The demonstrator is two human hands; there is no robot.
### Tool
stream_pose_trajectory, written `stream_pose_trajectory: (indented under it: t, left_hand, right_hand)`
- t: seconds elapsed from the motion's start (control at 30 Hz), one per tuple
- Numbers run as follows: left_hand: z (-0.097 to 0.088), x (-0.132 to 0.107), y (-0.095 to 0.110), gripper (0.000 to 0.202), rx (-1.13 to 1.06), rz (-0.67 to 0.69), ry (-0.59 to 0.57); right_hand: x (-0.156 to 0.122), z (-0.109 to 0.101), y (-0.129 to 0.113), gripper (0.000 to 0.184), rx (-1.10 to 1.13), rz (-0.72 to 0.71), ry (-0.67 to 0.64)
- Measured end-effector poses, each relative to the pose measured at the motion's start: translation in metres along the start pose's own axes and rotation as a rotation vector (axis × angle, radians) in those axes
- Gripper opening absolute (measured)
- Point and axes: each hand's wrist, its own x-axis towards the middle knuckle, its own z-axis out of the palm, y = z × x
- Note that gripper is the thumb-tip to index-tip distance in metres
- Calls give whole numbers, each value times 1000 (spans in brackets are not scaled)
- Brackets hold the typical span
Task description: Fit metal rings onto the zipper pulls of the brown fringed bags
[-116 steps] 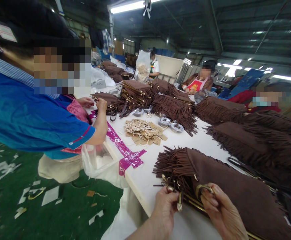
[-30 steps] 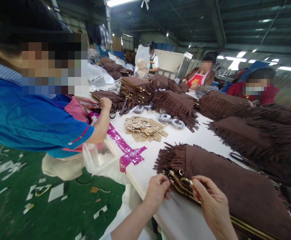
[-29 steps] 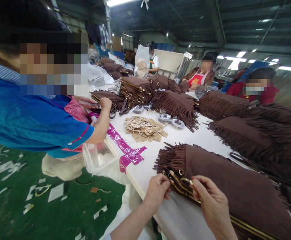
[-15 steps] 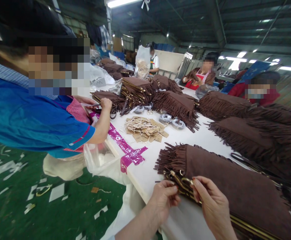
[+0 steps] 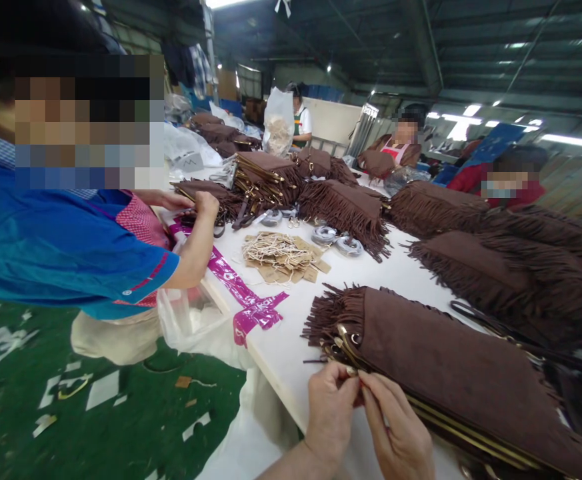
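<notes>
Between the fingers (image 5: 378, 390), a gold fitting (image 5: 351, 371) shows beside the brown bag (image 5: 451, 360).

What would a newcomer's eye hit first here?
Probably the brown fringed bag in the right foreground, with the left hand and right hand together by its near left end. Next, the blue shirt at far left and purple tape along the table edge.

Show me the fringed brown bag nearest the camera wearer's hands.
The foreground bag, right beside the left hand and right hand; the other fringed bags lie farther away.
</notes>
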Motion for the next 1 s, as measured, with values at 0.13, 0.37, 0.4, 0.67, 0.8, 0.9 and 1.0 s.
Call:
stream_pose_trajectory:
  t: [0.13, 0.37, 0.4, 0.67, 0.8, 0.9, 1.0]
  left_hand:
    - [-2, 0, -2, 12, 76, 28, 2]
    - [-8, 1, -11, 9, 267, 99, -29]
    - [-8, -2, -10, 11, 302, 108, -43]
    - [-9, -25, 3, 31, 484, 218, -174]
    - [-12, -29, 3, 37, 571, 314, -243]
    - [-15, -30, 3, 41, 641, 420, -275]
    - [-17, -28, 3, 42, 689, 500, -311]
  right_hand:
    - [-2, 2, 0, 38, -74, -75, -29]
    - [-3, 6, -3, 38, -22, -35, 12]
    - [-2, 5, -4, 38, -32, -49, 19]
    - [12, 2, -11, 21, -235, -278, 92]
    - [9, 3, -6, 20, -326, -357, 95]
    - [6, 4, 0, 21, -362, -367, 107]
    - [6, 1, 1, 21, -406, -388, 111]
